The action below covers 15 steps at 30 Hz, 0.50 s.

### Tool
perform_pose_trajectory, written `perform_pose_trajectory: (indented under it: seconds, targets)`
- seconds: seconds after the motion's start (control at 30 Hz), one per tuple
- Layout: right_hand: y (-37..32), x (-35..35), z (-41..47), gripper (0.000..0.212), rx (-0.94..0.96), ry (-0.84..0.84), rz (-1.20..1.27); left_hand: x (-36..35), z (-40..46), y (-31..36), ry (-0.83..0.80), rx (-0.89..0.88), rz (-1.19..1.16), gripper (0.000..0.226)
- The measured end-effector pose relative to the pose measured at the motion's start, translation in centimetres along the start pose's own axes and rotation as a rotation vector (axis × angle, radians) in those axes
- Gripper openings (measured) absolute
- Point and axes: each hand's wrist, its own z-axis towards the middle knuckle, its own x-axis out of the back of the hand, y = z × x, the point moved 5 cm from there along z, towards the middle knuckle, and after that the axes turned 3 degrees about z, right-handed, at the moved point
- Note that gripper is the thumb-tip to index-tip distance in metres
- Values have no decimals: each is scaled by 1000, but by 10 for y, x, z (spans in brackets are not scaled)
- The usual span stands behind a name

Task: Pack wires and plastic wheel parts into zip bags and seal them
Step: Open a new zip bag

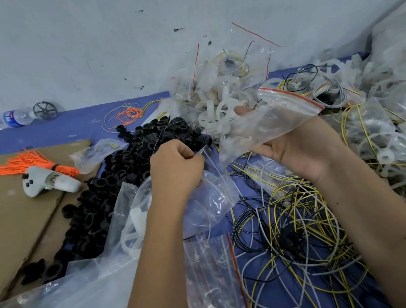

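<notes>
I'm seeing a clear zip bag (281,118) showing a red seal strip, black wheel parts (125,170) piling at the middle, yellow, black and grey wires (295,232) tangling near right — orange ties (32,163) lying far left on brown cardboard (11,235) — over a blue mat (61,130).

Two bare hands work clear zip bags over a cluttered blue surface.

The right hand (298,150), palm up, holds a clear zip bag (273,122) with a red seal strip, while the left hand (176,169) pinches the edge of another clear bag (211,197). Black plastic rings (129,164) are heaped to the left; tangled yellow, black and grey wires (295,232) spread below; translucent white wheel parts (390,125) pile on the right.
</notes>
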Motion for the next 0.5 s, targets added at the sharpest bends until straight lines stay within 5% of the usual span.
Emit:
perform_pose_trajectory:
  seconds: [0.5]
  targets:
    - [47, -30, 2, 18, -74, -55, -211, 8, -3, 23, 3, -55, -88, 15]
